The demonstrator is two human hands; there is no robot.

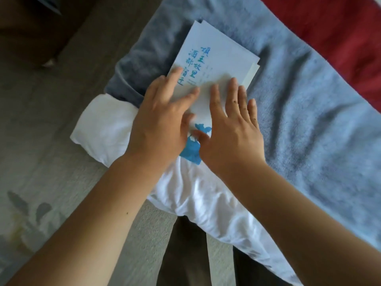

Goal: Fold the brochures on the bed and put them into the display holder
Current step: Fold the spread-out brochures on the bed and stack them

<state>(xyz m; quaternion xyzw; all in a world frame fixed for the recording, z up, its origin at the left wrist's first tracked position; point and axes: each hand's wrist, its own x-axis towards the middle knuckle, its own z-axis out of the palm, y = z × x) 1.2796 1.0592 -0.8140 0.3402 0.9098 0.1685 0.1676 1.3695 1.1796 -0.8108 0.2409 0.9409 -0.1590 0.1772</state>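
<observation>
Left hand (pixel 158 120) and right hand (pixel 231 129), both flat with fingers spread and gripping nothing, press side by side on the white brochure (pixel 216 65) lying on the blue blanket (pixel 309 120) of the bed, apparently to flatten its fold.

Lower part of the brochure (pixel 216 58) hidden under both hands; left fingers (pixel 175 79) motion-blurred.

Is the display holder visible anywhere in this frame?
No; only the brochure under both hands, left hand and right hand, on the blue blanket shows.
</observation>
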